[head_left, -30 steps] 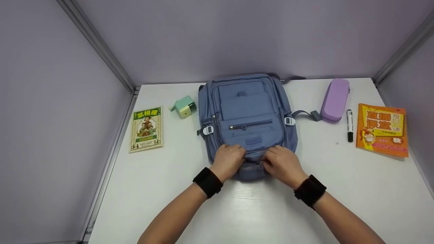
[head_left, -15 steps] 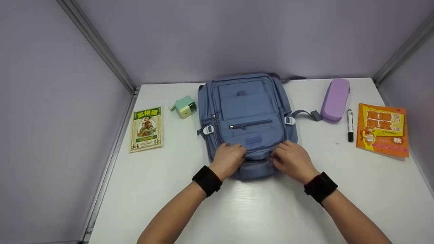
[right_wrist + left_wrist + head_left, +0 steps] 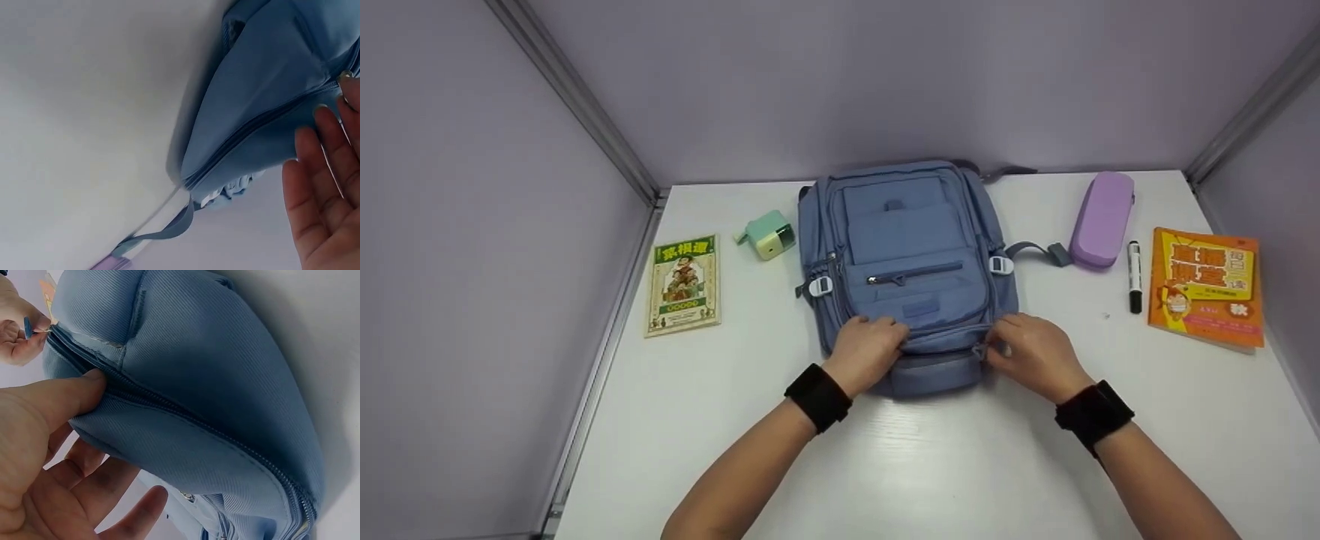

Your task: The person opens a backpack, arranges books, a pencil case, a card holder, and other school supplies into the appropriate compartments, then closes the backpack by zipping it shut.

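Observation:
A blue backpack (image 3: 911, 225) lies on its back on the white table, its bottom end toward me. My left hand (image 3: 866, 352) holds the fabric edge beside the front zipper, its thumb pressed along the edge and its fingers underneath in the left wrist view. The zipper (image 3: 242, 447) runs past that thumb, its two rows of teeth parted. At the right lower corner of the bag, my right hand (image 3: 1035, 356) pinches the zipper's blue pull tab (image 3: 27, 328) between thumb and forefinger. Its other fingers are spread loosely in the right wrist view.
Left of the bag are a green comic-style book (image 3: 683, 285) and a mint pencil sharpener (image 3: 769, 235). A purple pencil case (image 3: 1102, 220), a marker (image 3: 1135, 277) and an orange book (image 3: 1206, 289) lie to the right. A loose strap (image 3: 1031, 249) trails toward the pencil case. Grey panels enclose the table.
My right hand has slid rightward along the bag's lower zipper with the pull tab, away from my left hand. The left hand has stayed almost in place.

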